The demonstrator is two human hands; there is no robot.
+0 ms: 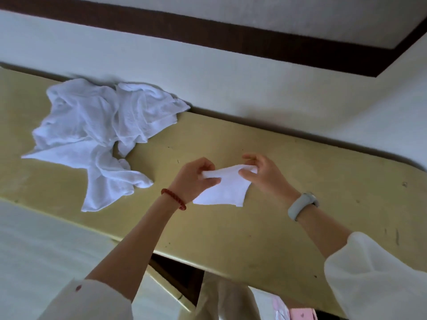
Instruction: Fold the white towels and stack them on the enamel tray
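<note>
I see my left hand [195,179] and right hand [261,173] each pinching the top edge of a small white towel [223,189] just above the yellow table [288,181] (more crumpled towels [97,135] lie heaped far left).

A heap of unfolded white towels [92,137] crowds the far left of the yellow tabletop [300,181], pressed against the wall [231,72] that closes off the back edge. Bare surface lies open to the right and along the near edge, where both hands [194,179] [265,174] occupy the middle with a small towel [224,190].
</note>
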